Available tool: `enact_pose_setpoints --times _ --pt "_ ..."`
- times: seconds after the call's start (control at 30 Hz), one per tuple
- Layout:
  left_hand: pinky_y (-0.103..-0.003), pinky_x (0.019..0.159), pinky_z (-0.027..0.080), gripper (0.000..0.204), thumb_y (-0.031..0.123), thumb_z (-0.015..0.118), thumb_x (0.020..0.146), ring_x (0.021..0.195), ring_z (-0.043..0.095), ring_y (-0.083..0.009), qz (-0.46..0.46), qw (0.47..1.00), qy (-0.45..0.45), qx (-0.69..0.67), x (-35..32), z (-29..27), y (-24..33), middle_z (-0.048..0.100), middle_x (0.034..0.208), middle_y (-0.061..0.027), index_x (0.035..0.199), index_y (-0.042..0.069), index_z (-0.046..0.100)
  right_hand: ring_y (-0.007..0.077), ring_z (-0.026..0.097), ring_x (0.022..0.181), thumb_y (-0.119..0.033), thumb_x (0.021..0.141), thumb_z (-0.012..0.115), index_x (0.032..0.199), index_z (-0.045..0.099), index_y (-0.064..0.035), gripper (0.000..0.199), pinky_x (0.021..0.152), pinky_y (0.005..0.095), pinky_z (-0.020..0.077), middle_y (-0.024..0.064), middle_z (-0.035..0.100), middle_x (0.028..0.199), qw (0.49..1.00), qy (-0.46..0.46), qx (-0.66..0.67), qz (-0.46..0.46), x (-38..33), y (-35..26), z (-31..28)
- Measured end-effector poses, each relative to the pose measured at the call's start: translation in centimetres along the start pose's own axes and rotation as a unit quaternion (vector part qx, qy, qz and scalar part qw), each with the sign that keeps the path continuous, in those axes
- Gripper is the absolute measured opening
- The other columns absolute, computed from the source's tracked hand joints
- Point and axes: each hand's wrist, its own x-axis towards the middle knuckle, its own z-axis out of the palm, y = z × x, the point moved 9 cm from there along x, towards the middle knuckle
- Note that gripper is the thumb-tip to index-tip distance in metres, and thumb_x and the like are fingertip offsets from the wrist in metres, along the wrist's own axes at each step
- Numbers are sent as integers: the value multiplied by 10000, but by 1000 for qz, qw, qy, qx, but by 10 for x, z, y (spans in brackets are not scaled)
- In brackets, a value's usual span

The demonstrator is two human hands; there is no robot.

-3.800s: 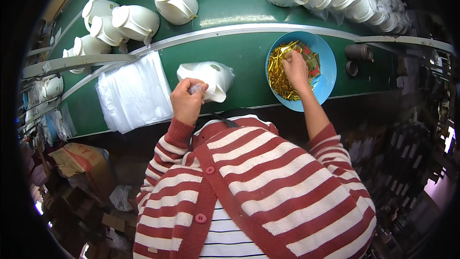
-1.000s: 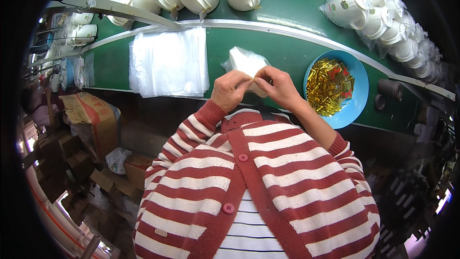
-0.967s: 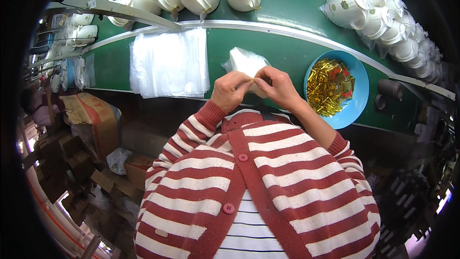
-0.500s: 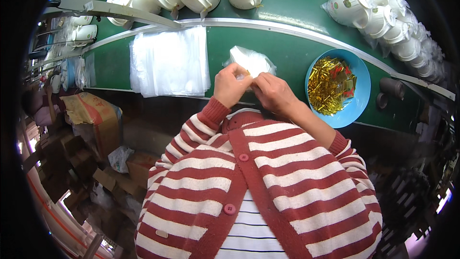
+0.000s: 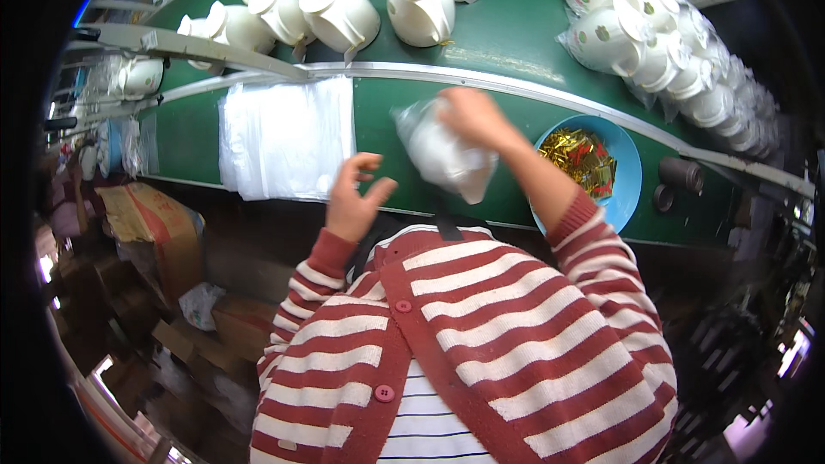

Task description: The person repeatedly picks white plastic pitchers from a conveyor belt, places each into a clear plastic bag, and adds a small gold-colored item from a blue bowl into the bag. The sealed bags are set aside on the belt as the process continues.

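My right hand [image 5: 475, 118] is closed around the upper part of a white jug in a clear plastic bag [image 5: 438, 155], which is tilted over the green bench. Part of that jug is hidden by the hand and the crinkled bag. My left hand [image 5: 357, 199] is off it, fingers apart and nothing in them, close to the bench's near edge. Beside the left hand lies a stack of flat clear bags [image 5: 288, 139]. To the right, partly behind my right forearm, a blue bowl [image 5: 633, 174] holds gold and red twist ties [image 5: 577, 157].
Beyond the pale metal rail [image 5: 404, 72] stand several unwrapped white jugs [image 5: 421, 7]. Bagged jugs [image 5: 614, 39] crowd the far right. Two dark cylinders [image 5: 681, 175] sit right of the bowl. A cardboard box [image 5: 155, 228] stands at lower left; a person shows at the left rim.
Both hands were together at the bag's gathered end. Now the left has let go and drawn back left, while the right has swung the bagged jug round, its narrow end toward me.
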Motion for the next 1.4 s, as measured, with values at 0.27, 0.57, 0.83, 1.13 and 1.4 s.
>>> enact_pose_setpoints --times 0.27,0.57,0.83,1.13,1.4 --pt "-357 857 592 267 203 845 879 937 740 -219 -316 938 142 13 1 -82 -267 769 967 -109 1041 27 726 253 735 878 -243 962 628 1337 723 -39 437 856 401 571 202 786 1040 985 149 -83 25 92 163 -246" --pt "-399 871 573 286 174 879 838 954 705 -290 -240 942 79 223 96 -55 -247 718 973 -124 1026 51 702 407 669 1243 -236 958 585 1425 671 -130 487 1089 454 508 262 668 1369 947 128 -269 118 245 274 -353" --pt "-430 852 559 112 141 662 999 922 712 -342 -257 943 77 196 63 -51 -283 737 1035 -159 1039 71 741 417 664 1163 -248 1044 620 1270 726 -75 304 1019 516 517 238 683 1287 805 437 -366 -165 133 80 -284" --pt "-292 806 568 169 111 578 1085 898 703 -135 -190 961 -1 -199 35 0 -194 738 1001 -55 1126 -1 698 322 667 1221 -493 883 827 1408 595 48 788 1053 426 532 263 619 1418 974 -32 223 -2 18 -21 95" --pt "-386 741 604 222 96 483 1008 851 722 -263 -342 644 157 -666 -17 41 -235 725 1008 -148 1125 -36 617 523 701 921 -234 981 672 971 635 33 269 803 611 554 334 708 936 992 91 65 53 2 45 158"
